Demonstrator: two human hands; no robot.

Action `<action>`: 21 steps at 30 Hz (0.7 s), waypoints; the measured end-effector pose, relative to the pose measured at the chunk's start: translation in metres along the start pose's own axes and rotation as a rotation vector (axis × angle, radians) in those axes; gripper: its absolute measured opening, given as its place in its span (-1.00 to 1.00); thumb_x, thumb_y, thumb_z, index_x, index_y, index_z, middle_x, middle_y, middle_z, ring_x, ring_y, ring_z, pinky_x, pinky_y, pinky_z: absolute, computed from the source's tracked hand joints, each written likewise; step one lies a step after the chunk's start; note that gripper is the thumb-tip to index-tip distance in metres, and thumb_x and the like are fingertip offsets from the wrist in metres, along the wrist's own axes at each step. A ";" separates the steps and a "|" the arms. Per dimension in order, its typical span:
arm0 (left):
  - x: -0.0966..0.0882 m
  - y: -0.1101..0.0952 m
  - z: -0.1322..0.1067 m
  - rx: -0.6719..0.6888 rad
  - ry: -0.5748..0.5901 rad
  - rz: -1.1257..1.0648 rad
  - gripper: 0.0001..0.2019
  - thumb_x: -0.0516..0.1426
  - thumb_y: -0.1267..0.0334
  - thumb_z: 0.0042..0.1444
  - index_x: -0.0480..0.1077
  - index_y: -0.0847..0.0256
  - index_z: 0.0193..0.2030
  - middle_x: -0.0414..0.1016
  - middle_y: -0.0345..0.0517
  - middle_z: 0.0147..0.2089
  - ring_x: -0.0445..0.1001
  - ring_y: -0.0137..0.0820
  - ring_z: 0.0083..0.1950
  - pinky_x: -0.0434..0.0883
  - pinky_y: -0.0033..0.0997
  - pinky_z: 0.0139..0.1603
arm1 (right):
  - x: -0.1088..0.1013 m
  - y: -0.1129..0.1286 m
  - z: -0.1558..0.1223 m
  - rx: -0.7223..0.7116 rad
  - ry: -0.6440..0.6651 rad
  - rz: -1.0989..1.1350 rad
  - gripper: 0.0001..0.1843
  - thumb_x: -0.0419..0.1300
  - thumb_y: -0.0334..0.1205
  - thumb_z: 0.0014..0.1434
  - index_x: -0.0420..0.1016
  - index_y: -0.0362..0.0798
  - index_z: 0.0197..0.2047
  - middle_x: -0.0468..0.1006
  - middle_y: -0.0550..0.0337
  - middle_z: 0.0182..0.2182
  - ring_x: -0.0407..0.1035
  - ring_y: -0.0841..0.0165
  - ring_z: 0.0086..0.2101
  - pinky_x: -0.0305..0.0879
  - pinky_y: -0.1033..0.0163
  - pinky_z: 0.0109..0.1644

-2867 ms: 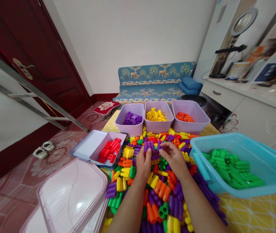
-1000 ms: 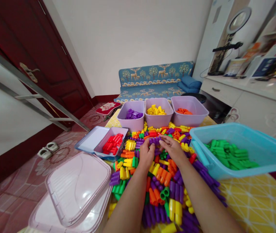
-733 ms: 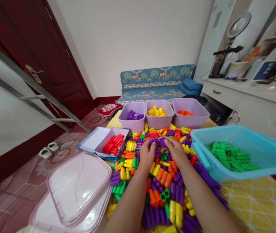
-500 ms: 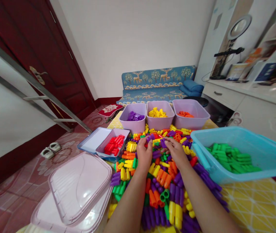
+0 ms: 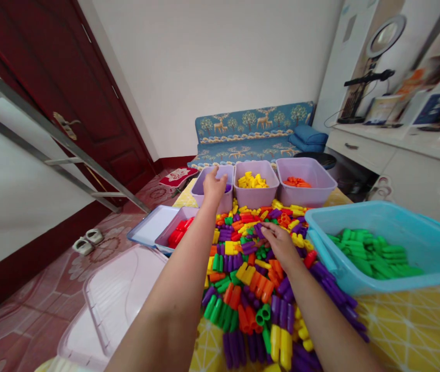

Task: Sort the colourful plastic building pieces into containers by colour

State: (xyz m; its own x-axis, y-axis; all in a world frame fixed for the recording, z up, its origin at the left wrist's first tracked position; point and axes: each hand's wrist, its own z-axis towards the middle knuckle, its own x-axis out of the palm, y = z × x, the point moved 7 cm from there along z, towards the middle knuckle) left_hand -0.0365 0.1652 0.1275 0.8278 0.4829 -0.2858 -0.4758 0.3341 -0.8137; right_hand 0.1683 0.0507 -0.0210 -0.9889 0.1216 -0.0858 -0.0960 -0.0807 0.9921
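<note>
My left hand (image 5: 215, 185) is over the back left lilac bin (image 5: 200, 199), its fingers apart and nothing visible in them. Purple plastic pieces (image 5: 228, 188) show in that bin beside the hand. My right hand (image 5: 279, 242) pinches a purple plastic piece (image 5: 258, 230) above the middle of the pile. Under and around it lie loose tube-shaped pieces in purple, green, orange, red and yellow, among them joined orange pieces (image 5: 261, 284).
The middle lilac bin (image 5: 256, 197) holds yellow pieces, the right lilac bin (image 5: 307, 196) orange ones. A large blue tub (image 5: 359, 209) at the right contains green pieces. Red pieces fill a box (image 5: 161, 239) at the left, near translucent lids (image 5: 123, 284). Behind stands a patterned sofa (image 5: 251, 134).
My left hand has moved from the pile up and away to the back left bin, and the purple piece it held is out of sight. My right hand has barely moved.
</note>
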 end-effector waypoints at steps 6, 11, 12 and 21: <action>-0.002 -0.012 -0.079 0.079 0.409 0.130 -0.77 0.16 0.35 -0.01 0.54 0.26 -0.18 0.60 -0.04 -0.32 0.53 -0.31 -0.31 0.43 -0.36 -0.20 | -0.001 0.004 0.000 -0.029 -0.008 -0.024 -0.66 0.15 -0.01 0.07 0.53 -0.03 -0.18 0.59 0.20 -0.44 0.44 0.31 -0.55 0.28 0.24 -0.49; 0.008 0.014 -0.158 0.106 0.815 0.257 -0.58 0.34 0.36 -0.34 0.57 0.11 -0.21 0.60 -0.10 -0.30 0.52 -0.26 -0.32 0.41 -0.39 -0.29 | 0.000 0.001 0.001 -0.035 0.002 0.001 -0.63 0.14 -0.02 0.08 0.52 -0.05 -0.13 0.58 0.18 -0.45 0.43 0.33 -0.58 0.25 0.26 -0.54; 0.011 0.018 -0.163 0.132 0.818 0.251 -0.63 0.32 0.38 -0.31 0.57 0.10 -0.24 0.60 -0.11 -0.29 0.52 -0.26 -0.30 0.41 -0.38 -0.24 | 0.000 0.001 0.000 -0.037 0.006 0.005 -0.63 0.14 -0.03 0.08 0.52 -0.05 -0.12 0.58 0.19 -0.46 0.43 0.32 -0.58 0.25 0.26 -0.54; 0.027 0.058 -0.158 -0.058 0.385 0.131 -0.64 0.16 0.31 0.03 0.43 0.25 0.01 0.57 0.00 -0.20 0.50 -0.31 -0.24 0.40 -0.33 -0.15 | -0.001 0.006 -0.002 -0.026 -0.015 0.006 -0.63 0.15 -0.02 0.05 0.50 -0.07 -0.15 0.56 0.20 -0.52 0.44 0.31 -0.57 0.26 0.26 -0.51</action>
State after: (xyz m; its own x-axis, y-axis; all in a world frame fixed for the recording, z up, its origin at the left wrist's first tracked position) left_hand 0.0050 0.0695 -0.0074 0.8176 0.1766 -0.5480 -0.5757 0.2386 -0.7820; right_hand 0.1680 0.0478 -0.0152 -0.9876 0.1360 -0.0786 -0.0935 -0.1068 0.9899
